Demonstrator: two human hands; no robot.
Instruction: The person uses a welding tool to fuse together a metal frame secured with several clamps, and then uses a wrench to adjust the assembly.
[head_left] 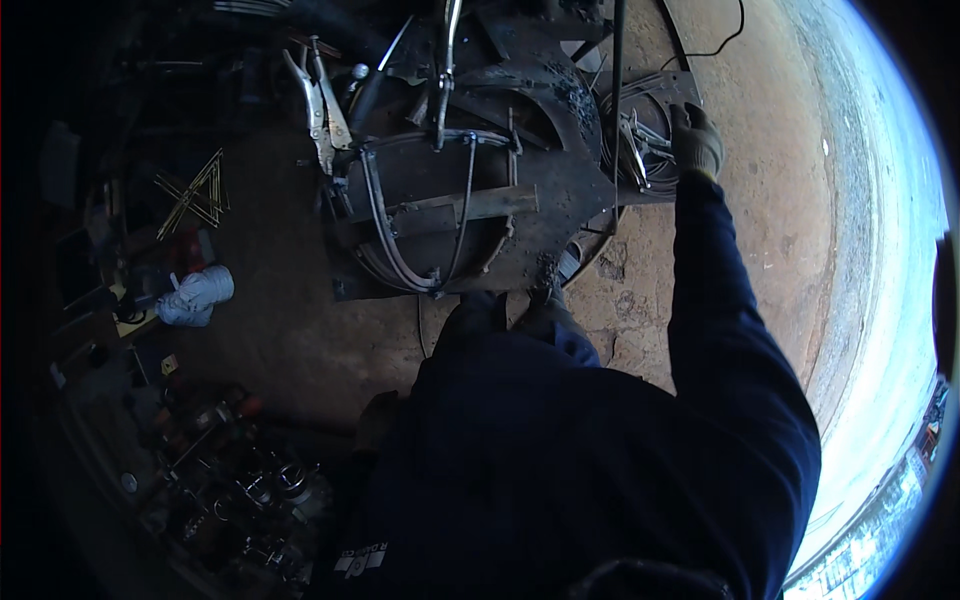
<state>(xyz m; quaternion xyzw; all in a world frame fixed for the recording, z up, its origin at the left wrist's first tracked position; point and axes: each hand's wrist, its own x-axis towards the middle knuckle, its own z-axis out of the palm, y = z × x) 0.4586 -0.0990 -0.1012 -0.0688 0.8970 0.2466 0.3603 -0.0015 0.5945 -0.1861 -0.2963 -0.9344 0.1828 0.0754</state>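
Observation:
My right hand [697,142], in a light work glove, is stretched out at the right edge of a small side plate. Its fingers are slightly apart and nothing shows between them. Close to its left lie metal clamps [643,138] on a coil of cable [655,180]. A dim gloved shape beside my left hip appears to be my left hand [377,420]; its fingers are lost in shadow. In front of me, a curved metal frame [378,205] of bent bars rests on a dark steel table [570,190]. A flat metal bar [490,203] passes across the frame.
Locking pliers [322,110] stand at the table's left edge, and another clamp [446,75] grips the frame's far side. Thin yellowish rods [195,195] and a whitish bundle [197,296] lie to the left. Cluttered metal parts [250,490] fill the lower left. A black cable [722,48] runs over the floor.

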